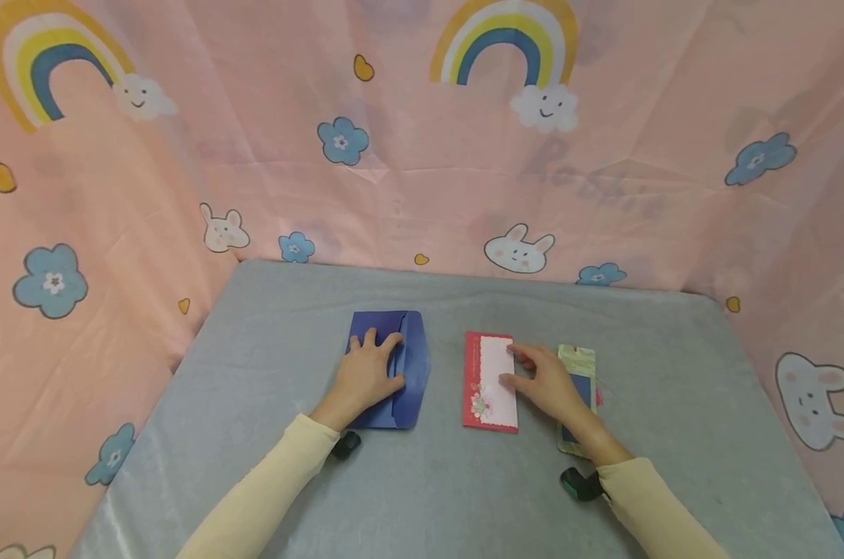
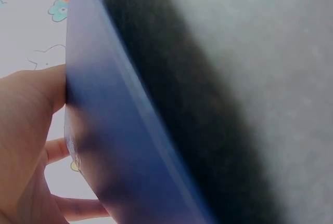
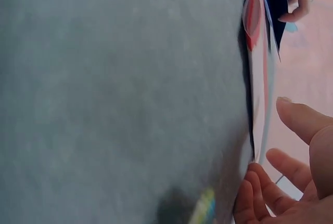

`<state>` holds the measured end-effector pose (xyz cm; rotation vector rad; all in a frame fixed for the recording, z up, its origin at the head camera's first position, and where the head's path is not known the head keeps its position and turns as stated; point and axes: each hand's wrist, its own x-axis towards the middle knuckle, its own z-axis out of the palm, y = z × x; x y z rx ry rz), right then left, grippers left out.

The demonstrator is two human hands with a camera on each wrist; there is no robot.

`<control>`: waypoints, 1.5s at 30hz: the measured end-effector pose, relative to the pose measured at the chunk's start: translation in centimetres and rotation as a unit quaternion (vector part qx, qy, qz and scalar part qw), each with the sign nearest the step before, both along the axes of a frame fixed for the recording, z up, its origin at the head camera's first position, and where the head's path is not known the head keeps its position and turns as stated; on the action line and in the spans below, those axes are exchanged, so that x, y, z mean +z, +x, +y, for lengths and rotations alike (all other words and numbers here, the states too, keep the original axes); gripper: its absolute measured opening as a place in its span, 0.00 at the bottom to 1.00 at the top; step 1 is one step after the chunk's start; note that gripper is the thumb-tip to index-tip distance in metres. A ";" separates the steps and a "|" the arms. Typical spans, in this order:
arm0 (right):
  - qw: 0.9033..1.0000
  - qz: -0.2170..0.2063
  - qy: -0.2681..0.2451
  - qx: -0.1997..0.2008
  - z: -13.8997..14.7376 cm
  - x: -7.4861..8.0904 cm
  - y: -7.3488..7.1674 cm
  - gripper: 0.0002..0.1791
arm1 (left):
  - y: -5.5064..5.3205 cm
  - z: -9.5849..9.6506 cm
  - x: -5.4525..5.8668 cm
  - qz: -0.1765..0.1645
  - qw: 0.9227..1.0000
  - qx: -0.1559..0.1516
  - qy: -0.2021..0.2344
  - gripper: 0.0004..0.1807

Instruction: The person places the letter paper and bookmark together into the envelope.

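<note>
On the table lies a dark blue envelope [image 1: 415, 388] with its pointed flap folded out to the right. My left hand [image 1: 366, 373] rests on it with fingers spread. In the left wrist view the blue paper [image 2: 119, 115] stands edge-on beside my thumb and fingers. Right of the envelope lies a red and white card [image 1: 491, 404] with a flower print at its lower left. My right hand [image 1: 547, 380] is at the card's right edge, thumb over the white panel. The right wrist view shows fingertips [image 3: 252, 177] at the end of the card [image 3: 258, 94], the thumb held apart.
Under my right forearm lies a flat green and blue packet [image 1: 577, 361], partly hidden, with a bit of pink beside it. A grey cloth covers the table [image 1: 428, 497]. A pink printed curtain [image 1: 422, 202] stands behind and along both sides.
</note>
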<state>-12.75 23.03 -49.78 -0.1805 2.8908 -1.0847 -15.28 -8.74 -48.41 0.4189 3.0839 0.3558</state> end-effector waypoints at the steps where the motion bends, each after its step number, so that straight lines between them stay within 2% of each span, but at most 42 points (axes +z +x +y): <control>1: 1.000 0.001 -0.001 -0.001 -0.1 0.1 0.0 0.33 | 0.0 0.0 0.0 0.000 1.000 0.000 0.001 0.35; 18: 1.000 -0.002 0.004 -0.010 -1.0 -0.3 0.1 0.35 | -0.1 -0.1 -0.2 0.000 1.000 0.000 -0.003 0.36; 32: 0.998 0.005 0.060 -0.010 -1.9 0.3 0.3 0.36 | 0.0 -0.1 -0.2 0.002 1.000 -0.001 -0.001 0.35; 45: 0.998 -0.008 0.064 -0.011 -2.3 0.5 0.3 0.36 | 0.1 -0.1 0.0 0.004 1.000 -0.003 -0.002 0.36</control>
